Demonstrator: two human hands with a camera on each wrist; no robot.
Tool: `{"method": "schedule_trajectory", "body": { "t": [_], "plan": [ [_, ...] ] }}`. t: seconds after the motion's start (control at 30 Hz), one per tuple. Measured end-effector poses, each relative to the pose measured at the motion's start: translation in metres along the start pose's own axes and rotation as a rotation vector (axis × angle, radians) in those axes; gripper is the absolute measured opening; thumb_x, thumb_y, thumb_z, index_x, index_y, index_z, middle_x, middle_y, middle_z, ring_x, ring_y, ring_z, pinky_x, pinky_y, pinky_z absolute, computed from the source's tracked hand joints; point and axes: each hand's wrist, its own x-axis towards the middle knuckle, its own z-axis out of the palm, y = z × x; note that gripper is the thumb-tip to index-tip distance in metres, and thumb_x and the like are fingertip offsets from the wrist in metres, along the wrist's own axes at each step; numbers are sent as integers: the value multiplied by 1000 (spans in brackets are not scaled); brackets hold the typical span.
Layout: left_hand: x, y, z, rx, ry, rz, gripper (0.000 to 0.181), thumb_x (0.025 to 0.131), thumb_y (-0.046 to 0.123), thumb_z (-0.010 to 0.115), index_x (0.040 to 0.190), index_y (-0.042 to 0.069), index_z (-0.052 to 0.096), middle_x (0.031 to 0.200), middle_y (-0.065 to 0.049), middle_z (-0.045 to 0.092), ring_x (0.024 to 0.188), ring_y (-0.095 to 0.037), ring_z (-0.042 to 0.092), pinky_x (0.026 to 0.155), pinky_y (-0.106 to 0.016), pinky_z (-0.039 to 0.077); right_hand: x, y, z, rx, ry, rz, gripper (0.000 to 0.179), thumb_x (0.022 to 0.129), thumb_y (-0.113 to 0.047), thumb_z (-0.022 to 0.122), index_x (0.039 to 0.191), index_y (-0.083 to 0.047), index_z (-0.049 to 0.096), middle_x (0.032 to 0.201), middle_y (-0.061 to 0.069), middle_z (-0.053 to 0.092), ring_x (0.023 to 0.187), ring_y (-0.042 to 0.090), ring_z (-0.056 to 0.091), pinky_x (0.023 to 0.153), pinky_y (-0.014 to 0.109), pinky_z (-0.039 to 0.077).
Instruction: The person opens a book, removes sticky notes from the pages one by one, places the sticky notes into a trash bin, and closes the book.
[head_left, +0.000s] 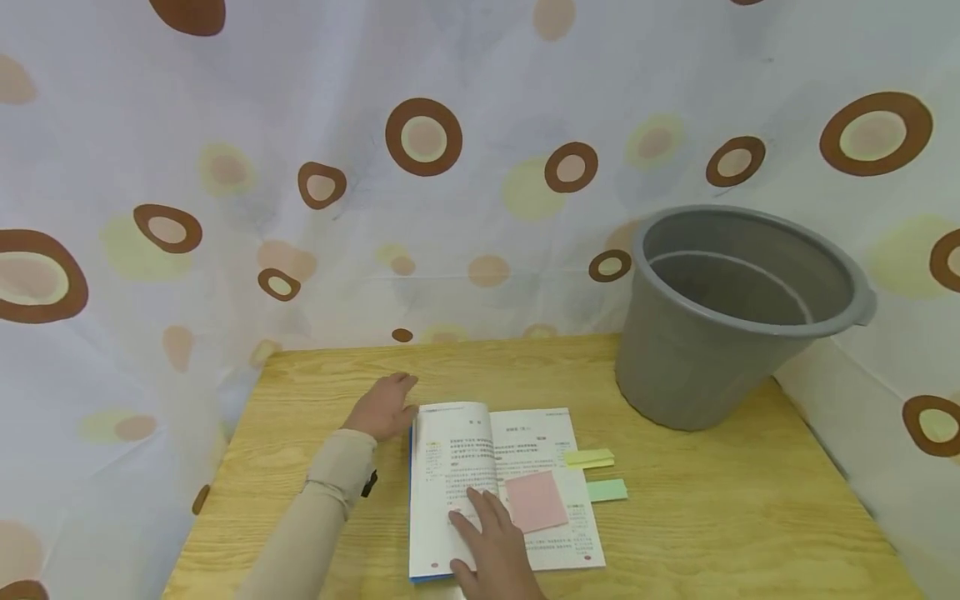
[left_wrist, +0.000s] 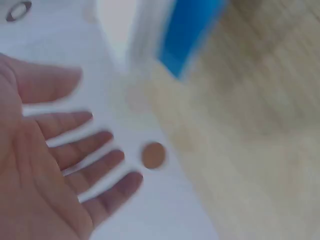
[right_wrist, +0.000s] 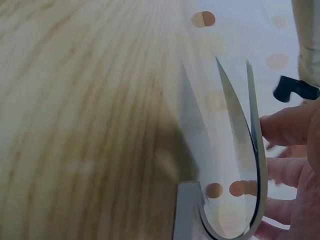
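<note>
A book [head_left: 442, 533] with a blue cover lies spread on the wooden table, its left page bowed up near the spine. A pink sticky note [head_left: 537, 502] is on the right page. Yellow sticky tabs [head_left: 590, 458] and a green sticky tab [head_left: 607, 490] stick out past the right edge. By the book's upper left corner is my left hand [head_left: 382, 407], fingers extended; its palm looks free in the left wrist view. Over the lower middle of the book, my right hand [head_left: 498, 546] has spread fingers. In the right wrist view, its fingertips rest against curved pages [right_wrist: 259, 165].
A large grey bucket [head_left: 675, 367] stands at the back right of the table [head_left: 712, 517]. Hanging sheets with brown and yellow spots [head_left: 480, 208] enclose the back and sides. A dark band [head_left: 369, 483] is on the left wrist.
</note>
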Motion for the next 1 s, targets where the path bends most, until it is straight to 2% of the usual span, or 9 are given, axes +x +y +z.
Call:
{"method": "schedule_trajectory", "body": {
  "t": [0.07, 0.13, 0.23, 0.3, 0.43, 0.6, 0.67, 0.83, 1.0],
  "plan": [
    [1, 14, -1, -5, -57, 85, 54, 96, 22, 61, 145, 3, 48, 152, -19, 45, 142, -40, 42, 115, -54, 42, 0, -1, 3, -40, 4, -7, 55, 85, -34, 72, 135, -15, 60, 154, 13, 39, 142, 42, 36, 97, 66, 49],
    [0, 31, 1, 28, -160, 147, 61, 91, 28, 69, 146, 10, 49, 155, -13, 43, 145, -36, 39, 117, -52, 41, 1, -2, 4, -86, -7, -24, 55, 86, -37, 71, 135, -15, 59, 154, 12, 39, 142, 41, 35, 95, 65, 51],
    [-4, 56, 9, 151, -292, 222, 74, 82, 40, 79, 146, 18, 50, 159, -6, 38, 150, -30, 33, 119, -50, 39, 4, -2, 7, -151, -26, -61, 56, 87, -42, 69, 137, -19, 58, 155, 10, 39, 143, 40, 35, 91, 62, 53],
    [-7, 68, 15, 242, -340, 247, 81, 76, 45, 83, 146, 23, 50, 161, -2, 36, 151, -27, 31, 121, -49, 38, 5, 0, 10, -191, -21, -102, 56, 88, -46, 65, 137, -20, 58, 154, 9, 40, 142, 39, 37, 87, 59, 56],
    [-10, 81, 29, 424, -325, 280, 85, 69, 50, 86, 144, 29, 51, 160, 3, 38, 148, -21, 35, 119, -43, 40, 4, 10, 23, -280, 100, -247, 51, 91, -57, 57, 131, -25, 63, 147, 7, 49, 134, 37, 45, 73, 46, 61],
    [-8, 80, 46, 635, -235, 307, 87, 62, 54, 89, 139, 37, 53, 155, 9, 43, 140, -15, 43, 115, -38, 45, 0, 21, 36, -303, 232, -358, 45, 89, -65, 54, 116, -33, 71, 137, 2, 55, 126, 37, 48, 64, 34, 58],
    [-5, 78, 53, 667, -204, 324, 89, 59, 57, 89, 139, 38, 53, 155, 11, 44, 140, -14, 43, 117, -38, 43, 0, 22, 36, -277, 205, -348, 45, 88, -68, 54, 114, -36, 72, 136, 0, 56, 126, 36, 48, 68, 38, 59],
    [6, 74, 63, 670, -174, 353, 95, 55, 61, 87, 141, 40, 51, 158, 12, 40, 149, -17, 34, 124, -39, 34, -2, 21, 34, -173, 40, -294, 47, 90, -72, 46, 117, -41, 70, 137, -5, 57, 130, 32, 48, 82, 61, 57],
    [13, 67, 72, 586, -171, 372, 97, 55, 61, 85, 143, 40, 49, 160, 13, 36, 153, -18, 28, 124, -40, 34, -3, 20, 31, -97, 18, -264, 44, 89, -70, 50, 113, -41, 71, 133, -7, 60, 126, 28, 52, 84, 67, 53]
  ]
}}
